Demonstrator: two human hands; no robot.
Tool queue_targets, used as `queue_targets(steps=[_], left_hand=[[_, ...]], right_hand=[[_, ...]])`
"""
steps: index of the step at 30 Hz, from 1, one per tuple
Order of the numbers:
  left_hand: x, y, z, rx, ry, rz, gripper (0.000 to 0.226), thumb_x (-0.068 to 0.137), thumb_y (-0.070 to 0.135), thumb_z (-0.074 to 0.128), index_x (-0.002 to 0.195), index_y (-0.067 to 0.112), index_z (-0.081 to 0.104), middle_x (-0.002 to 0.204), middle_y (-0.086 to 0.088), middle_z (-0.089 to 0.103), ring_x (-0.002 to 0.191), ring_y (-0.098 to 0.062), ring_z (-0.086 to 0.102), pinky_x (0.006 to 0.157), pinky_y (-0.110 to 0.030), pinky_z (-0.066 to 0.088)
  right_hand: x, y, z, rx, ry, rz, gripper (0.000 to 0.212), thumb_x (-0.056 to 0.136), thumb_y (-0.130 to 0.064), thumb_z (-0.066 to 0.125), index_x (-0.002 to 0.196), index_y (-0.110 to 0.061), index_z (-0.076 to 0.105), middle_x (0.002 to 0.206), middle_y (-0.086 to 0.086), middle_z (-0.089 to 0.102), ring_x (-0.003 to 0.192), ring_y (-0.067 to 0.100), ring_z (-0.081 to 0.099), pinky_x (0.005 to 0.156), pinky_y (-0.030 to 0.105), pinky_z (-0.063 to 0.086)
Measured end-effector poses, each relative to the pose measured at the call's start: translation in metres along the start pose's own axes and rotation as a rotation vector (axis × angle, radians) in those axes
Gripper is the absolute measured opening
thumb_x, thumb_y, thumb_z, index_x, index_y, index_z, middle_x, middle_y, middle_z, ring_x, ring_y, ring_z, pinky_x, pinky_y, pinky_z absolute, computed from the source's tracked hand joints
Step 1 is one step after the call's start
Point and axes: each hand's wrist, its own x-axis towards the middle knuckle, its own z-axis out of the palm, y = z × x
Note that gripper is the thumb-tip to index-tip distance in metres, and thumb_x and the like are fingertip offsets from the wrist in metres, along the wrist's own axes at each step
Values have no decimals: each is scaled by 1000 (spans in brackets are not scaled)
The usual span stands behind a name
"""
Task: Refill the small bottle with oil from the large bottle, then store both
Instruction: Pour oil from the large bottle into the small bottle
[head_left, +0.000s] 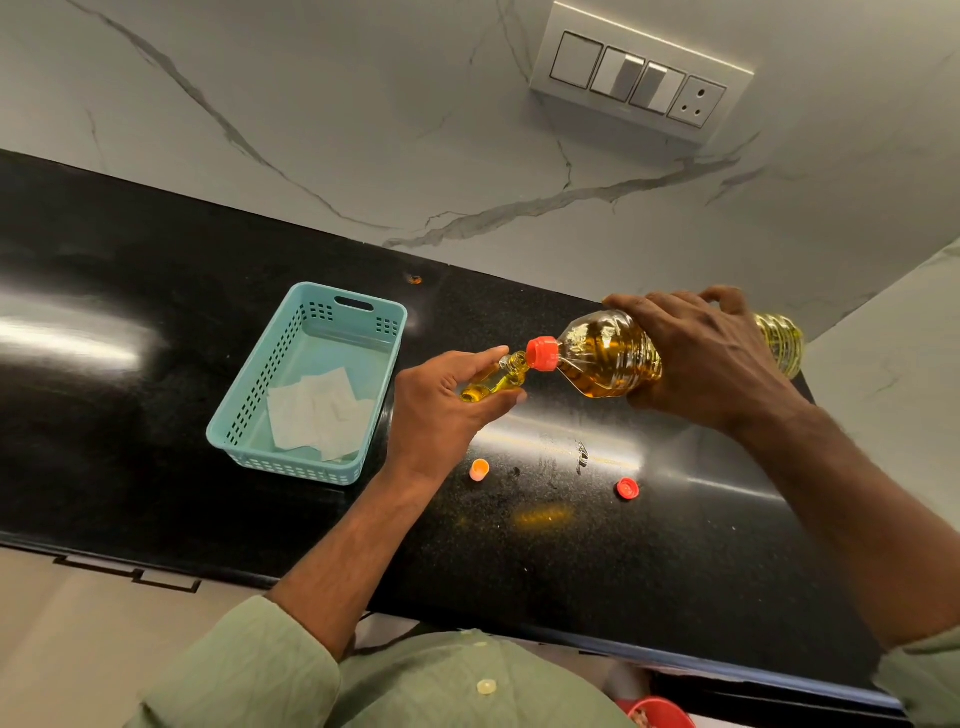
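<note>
At the left of the glossy black stone table (130, 415), a pale teal perforated plastic basket (244, 415) is being kept free for storage — only a few white folded paper tissues (317, 413) are lying in its bottom. Just to its right, the small clear plastic bottle (493, 382) is being pinched between the thumb and curled fingers of the left hand (441, 410), tilted with its open mouth pointing up and to the right. It is being held above the table, and yellow oil is already showing along its length, so the refill is judged to be under way, not finished.

Against that mouth the orange-red collar of the large clear ribbed plastic bottle of golden oil (608, 358) is being brought; the bottle is being held nearly on its side, with the right hand (711, 358) wrapped over its body from above. Whether oil is flowing at this instant cannot be told. Below the hands, a small pale orange cap (479, 469) and a red ribbed cap (627, 488) are lying apart on the table, both off their bottles. Capping both bottles and storing them are judged to be what is left.

A yellow smear and faint streaks are showing near the caps — possibly spilled oil, so slippery grips are to be expected. Open table is lying between basket and caps. The near edge is running close under the forearms, and the marble wall with its switch panel (639, 78) is closing in behind and at the right.
</note>
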Motion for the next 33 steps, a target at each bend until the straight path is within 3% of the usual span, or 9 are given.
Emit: queue_targets(steps=[25, 33], left_hand=[[2, 0, 2, -10, 7, 11, 48, 75, 30, 88, 120, 20, 73, 102, 13, 75, 94, 1, 70, 80, -9, 53], [3, 0, 3, -12, 6, 16, 48, 76, 31, 87, 121, 21, 72, 100, 21, 71, 95, 4, 69, 79, -7, 52]], right_hand=[[2, 3, -2, -16, 1, -10, 103, 65, -55, 88, 152, -27, 40, 134, 5, 64, 121, 31, 61, 105, 48, 30], [4, 4, -2, -16, -7, -8, 104, 64, -55, 89, 152, -27, 40, 136, 5, 63, 122, 31, 60, 106, 48, 30]])
